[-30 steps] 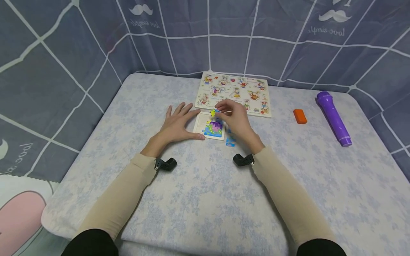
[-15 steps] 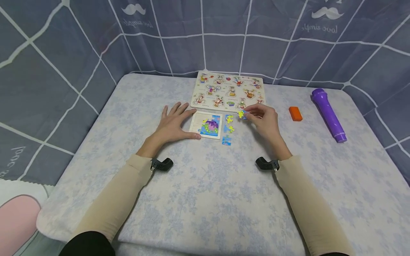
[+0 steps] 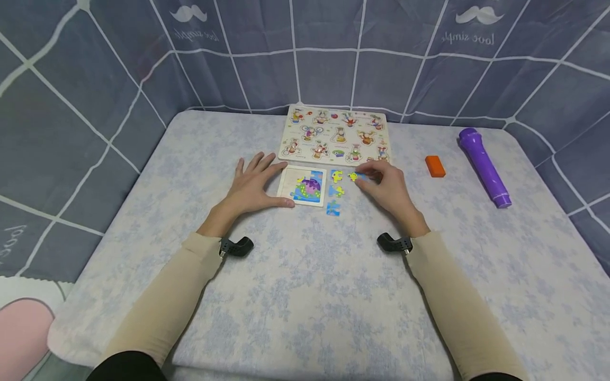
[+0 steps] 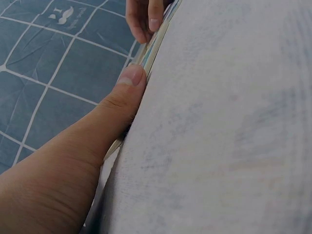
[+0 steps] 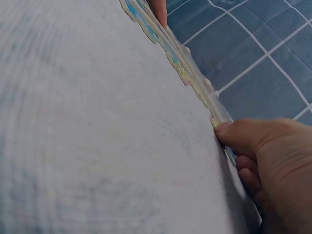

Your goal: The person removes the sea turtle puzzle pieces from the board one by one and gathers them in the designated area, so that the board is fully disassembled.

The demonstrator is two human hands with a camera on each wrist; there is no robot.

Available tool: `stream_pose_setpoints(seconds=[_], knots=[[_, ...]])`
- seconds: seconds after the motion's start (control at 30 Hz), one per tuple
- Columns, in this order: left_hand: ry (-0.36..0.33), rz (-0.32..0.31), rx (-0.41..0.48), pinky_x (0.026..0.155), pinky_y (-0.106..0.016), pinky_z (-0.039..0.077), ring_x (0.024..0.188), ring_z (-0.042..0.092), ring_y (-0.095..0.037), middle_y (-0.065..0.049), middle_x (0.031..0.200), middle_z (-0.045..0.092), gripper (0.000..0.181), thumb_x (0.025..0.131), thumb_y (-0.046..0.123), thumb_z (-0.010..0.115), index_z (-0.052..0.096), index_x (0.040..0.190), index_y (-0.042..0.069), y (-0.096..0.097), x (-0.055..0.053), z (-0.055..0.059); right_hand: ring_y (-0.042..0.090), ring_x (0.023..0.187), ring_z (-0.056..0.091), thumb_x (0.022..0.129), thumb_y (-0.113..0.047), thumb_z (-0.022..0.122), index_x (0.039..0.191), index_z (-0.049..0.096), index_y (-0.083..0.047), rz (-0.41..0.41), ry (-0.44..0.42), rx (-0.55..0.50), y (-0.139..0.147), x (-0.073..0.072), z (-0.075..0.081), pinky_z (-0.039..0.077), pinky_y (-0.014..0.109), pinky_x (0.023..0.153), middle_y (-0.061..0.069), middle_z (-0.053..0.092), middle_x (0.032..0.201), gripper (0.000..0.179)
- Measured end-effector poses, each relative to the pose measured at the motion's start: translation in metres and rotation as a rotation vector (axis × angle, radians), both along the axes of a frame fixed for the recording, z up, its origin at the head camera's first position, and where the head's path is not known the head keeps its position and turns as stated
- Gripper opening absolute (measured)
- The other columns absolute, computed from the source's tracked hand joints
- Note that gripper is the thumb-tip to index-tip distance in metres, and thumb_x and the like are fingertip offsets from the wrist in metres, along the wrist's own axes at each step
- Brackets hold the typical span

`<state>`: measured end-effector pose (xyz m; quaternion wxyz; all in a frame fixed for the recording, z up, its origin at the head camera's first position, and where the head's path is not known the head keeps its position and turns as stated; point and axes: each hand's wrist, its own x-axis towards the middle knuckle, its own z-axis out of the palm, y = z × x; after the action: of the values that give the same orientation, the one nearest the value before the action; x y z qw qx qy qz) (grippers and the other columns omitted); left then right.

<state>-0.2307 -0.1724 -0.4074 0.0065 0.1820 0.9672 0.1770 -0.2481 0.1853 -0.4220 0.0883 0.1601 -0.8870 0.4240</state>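
Worked over a cloth-covered table (image 3: pixel 295 286). Had a picture board (image 3: pixel 326 138) beyond the left hand (image 3: pixel 251 185) and the right hand (image 3: pixel 385 185), and a purple flashlight-shaped object (image 3: pixel 484 168) well right of the right hand. Splayed the left hand, with fingers extended, against the edges of a partly filled framed puzzle (image 3: pixel 285 185), between both hands but nearer the left. Had an orange block (image 3: pixel 435 166) right of the right hand. Pinched a yellow-and-blue jigsaw piece (image 3: pixel 352 176) in the right hand, near three loose pieces (image 3: pixel 337 191) between puzzle and hand.

We saw an orange rectangular block (image 3: pixel 435 166) near a purple flared-head cylinder (image 3: pixel 485 169), before a white-gridded grey-blue fabric curtain (image 3: pixel 325 76).
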Motion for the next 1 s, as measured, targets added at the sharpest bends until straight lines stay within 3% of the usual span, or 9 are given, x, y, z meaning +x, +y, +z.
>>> stream_pose_setpoints(seconds=[0.67, 1.0], knots=[[0.015, -0.006, 0.000, 0.127, -0.069, -0.005, 0.165, 0.007, -0.036, -0.009, 0.177, 0.021, 0.112, 0.074, 0.072, 0.084, 0.038, 0.165, 0.028, -0.0010, -0.0008, 0.0014, 0.031, 0.104, 0.071, 0.094, -0.007, 0.081, 0.116, 0.077, -0.005, 0.034, 0.035, 0.014, -0.0055, -0.0027, 0.0030, 0.057, 0.045, 0.095, 0.016, 0.072, 0.114, 0.023], [-0.001, -0.006, -0.001, 0.127, -0.069, -0.006, 0.165, 0.007, -0.036, -0.009, 0.177, 0.020, 0.111, 0.075, 0.073, 0.082, 0.036, 0.166, 0.028, -0.0003, -0.0018, -0.0003, 0.030, 0.104, 0.071, 0.093, -0.011, 0.082, 0.118, 0.076, -0.007, -0.001, 0.070, 0.008, -0.0042, -0.0016, 0.0012, 0.058, 0.044, 0.095, 0.014, 0.071, 0.114, 0.025]])
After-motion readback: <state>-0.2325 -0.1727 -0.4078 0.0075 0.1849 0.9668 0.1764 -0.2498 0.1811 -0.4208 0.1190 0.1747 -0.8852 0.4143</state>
